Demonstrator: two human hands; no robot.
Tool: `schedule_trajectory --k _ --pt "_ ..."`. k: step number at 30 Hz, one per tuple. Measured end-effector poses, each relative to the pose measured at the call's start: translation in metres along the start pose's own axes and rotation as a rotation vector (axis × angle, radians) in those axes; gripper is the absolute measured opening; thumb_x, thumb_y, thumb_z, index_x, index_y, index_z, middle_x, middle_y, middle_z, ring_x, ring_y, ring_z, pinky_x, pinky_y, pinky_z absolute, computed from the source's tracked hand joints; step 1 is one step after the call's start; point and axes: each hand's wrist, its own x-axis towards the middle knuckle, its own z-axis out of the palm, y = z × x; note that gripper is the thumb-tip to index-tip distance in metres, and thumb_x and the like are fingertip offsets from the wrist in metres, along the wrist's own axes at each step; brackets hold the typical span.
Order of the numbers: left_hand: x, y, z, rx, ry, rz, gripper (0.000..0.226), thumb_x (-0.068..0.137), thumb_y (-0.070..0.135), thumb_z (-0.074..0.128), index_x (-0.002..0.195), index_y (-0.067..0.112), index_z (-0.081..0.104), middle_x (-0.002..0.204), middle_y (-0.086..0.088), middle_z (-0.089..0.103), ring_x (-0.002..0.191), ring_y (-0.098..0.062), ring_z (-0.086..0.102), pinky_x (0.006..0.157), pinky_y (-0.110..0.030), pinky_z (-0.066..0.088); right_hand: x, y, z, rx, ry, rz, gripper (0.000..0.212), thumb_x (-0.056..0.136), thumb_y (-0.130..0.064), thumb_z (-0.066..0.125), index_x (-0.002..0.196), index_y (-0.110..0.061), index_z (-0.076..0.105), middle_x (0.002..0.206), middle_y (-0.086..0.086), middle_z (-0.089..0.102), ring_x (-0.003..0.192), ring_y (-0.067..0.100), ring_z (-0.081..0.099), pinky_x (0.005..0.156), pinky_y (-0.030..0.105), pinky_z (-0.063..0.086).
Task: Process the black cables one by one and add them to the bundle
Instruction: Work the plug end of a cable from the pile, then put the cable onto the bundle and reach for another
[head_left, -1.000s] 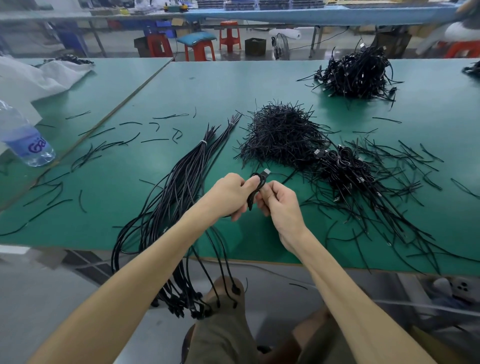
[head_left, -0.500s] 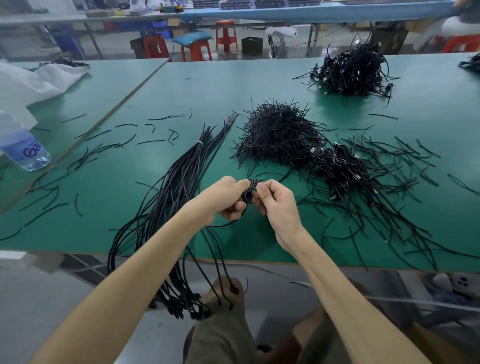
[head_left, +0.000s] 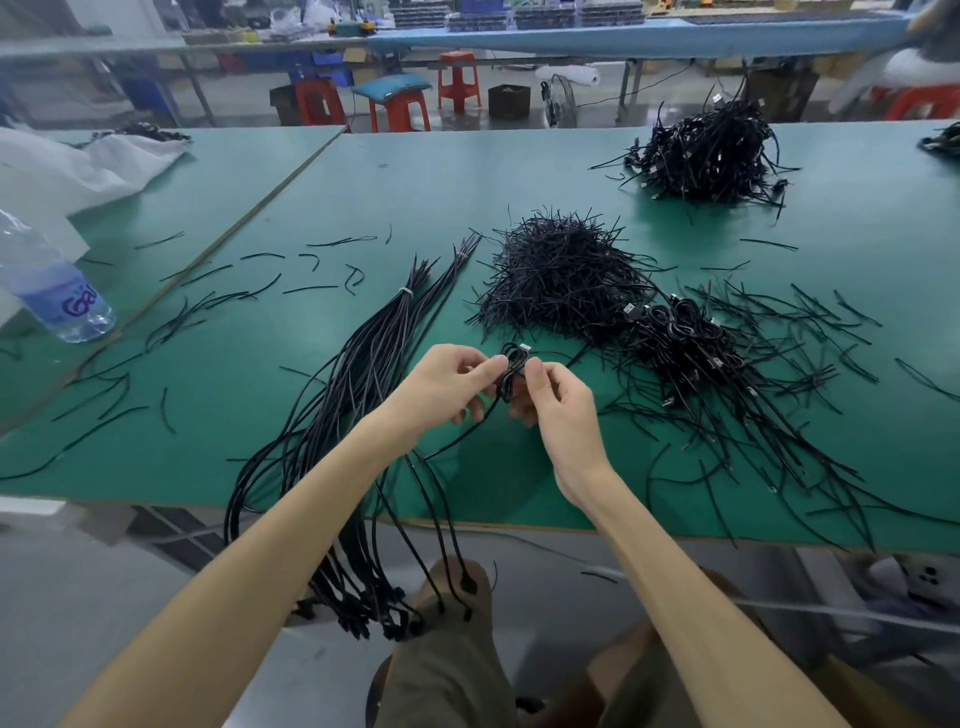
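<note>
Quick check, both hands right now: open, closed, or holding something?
Left hand: closed, pinching the coiled cable.
Right hand: closed, pinching the same cable.

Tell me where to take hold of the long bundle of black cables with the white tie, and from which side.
Grip the long bundle of black cables just on your side of its white tie, where the strands are drawn tight. Come from above, fingers across it, as it lies flat on the green table. Nearer the edge the cables fan out and hang loose.
</note>
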Motion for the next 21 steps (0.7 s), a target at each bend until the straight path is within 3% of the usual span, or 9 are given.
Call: schedule_trajectory --k 5,8,10,12,14,16,17,19,21 --pt "-0.007 0.001 -0.004 -0.092 -0.03 0.028 0.02 0.103 0.025 0.061 0.104 0.008 0.072 0.088 -0.006 0.074 0.063 -0.019 0.072 0.053 -0.024 0.053 -0.003 -0.011 -0.002 -0.035 -0.063 0.048 0.022 0.099 -0.028 0.065 0.103 -0.007 0.066 0.093 0.006 0.072 0.079 0.014 0.064 0.073 0.032 0.052" --pt "-0.008 -0.004 -0.019 -0.011 0.05 0.025 0.018 0.103 0.026 0.059 0.106 0.012 0.071 0.094 -0.008 0.075 0.064 -0.022 0.073 0.053 -0.026 0.053 0.005 -0.033 -0.017 0.094 0.016 0.068 0.013 0.097 -0.017 0.067 0.102 -0.006 0.064 0.095 0.01 0.075 0.078 0.019 0.073 0.063 0.029 0.056" --pt "-0.006 -0.011 -0.032 0.196 0.197 -0.031 0.02 0.104 0.027 0.057 0.112 0.01 0.066 0.102 -0.005 0.072 0.072 -0.022 0.073 0.062 -0.031 0.055 0.017 -0.055 -0.037 0.073 0.097 0.04 0.016 0.096 -0.02 0.068 0.103 -0.007 0.062 0.091 0.006 0.072 0.073 0.015 0.07 0.06 0.025 0.054" --pt "-0.004 -0.019 -0.048 0.559 0.331 -0.143 0.027 0.105 0.03 0.054 0.117 0.006 0.058 0.118 -0.01 0.058 0.085 -0.026 0.065 0.077 -0.039 0.052 0.03 -0.075 -0.058 -0.005 0.159 0.013 0.021 0.095 -0.025 0.068 0.104 -0.009 0.059 0.088 0.002 0.064 0.07 0.01 0.061 0.062 0.023 0.05" --pt "-0.005 -0.024 -0.06 0.807 0.367 -0.276 0.036 0.105 0.033 0.052 0.121 0.001 0.05 0.127 -0.019 0.045 0.09 -0.031 0.055 0.078 -0.042 0.043 0.042 -0.093 -0.078 -0.109 0.214 0.005 0.026 0.095 -0.029 0.068 0.108 -0.008 0.058 0.086 0.001 0.058 0.069 0.011 0.054 0.062 0.025 0.048" --pt "-0.005 -0.027 -0.067 0.915 0.315 -0.373 0.044 0.105 0.037 0.051 0.127 -0.002 0.046 0.131 -0.022 0.046 0.102 -0.038 0.057 0.081 -0.045 0.043 0.053 -0.105 -0.095 -0.32 0.269 -0.02 0.033 0.093 -0.034 0.068 0.11 -0.007 0.058 0.087 0.001 0.059 0.074 0.017 0.056 0.066 0.033 0.05" --pt "-0.005 -0.028 -0.068 0.937 0.283 -0.394 0.045 0.105 0.039 0.053 0.125 -0.001 0.047 0.13 -0.022 0.051 0.106 -0.04 0.058 0.084 -0.046 0.044 0.057 -0.109 -0.102 -0.47 0.277 -0.033 0.033 0.092 -0.036 0.069 0.106 -0.008 0.059 0.088 0.002 0.061 0.08 0.02 0.058 0.071 0.037 0.05" --pt "-0.004 -0.032 -0.069 0.958 0.25 -0.383 0.035 0.104 0.041 0.055 0.1 0.006 0.051 0.114 -0.017 0.062 0.096 -0.036 0.058 0.08 -0.042 0.045 0.061 -0.108 -0.11 -0.739 0.248 -0.037 0.023 0.091 -0.033 0.071 0.089 -0.012 0.061 0.086 0.004 0.064 0.086 0.025 0.061 0.077 0.039 0.047" --pt "-0.003 -0.033 -0.068 0.994 0.233 -0.362 0.037 0.105 0.034 0.054 0.078 0.011 0.042 0.097 -0.012 0.062 0.085 -0.032 0.056 0.074 -0.038 0.043 0.062 -0.1 -0.114 -0.92 0.241 -0.03 0.023 0.093 -0.028 0.071 0.084 -0.01 0.062 0.09 0.011 0.067 0.088 0.03 0.062 0.079 0.04 0.048"
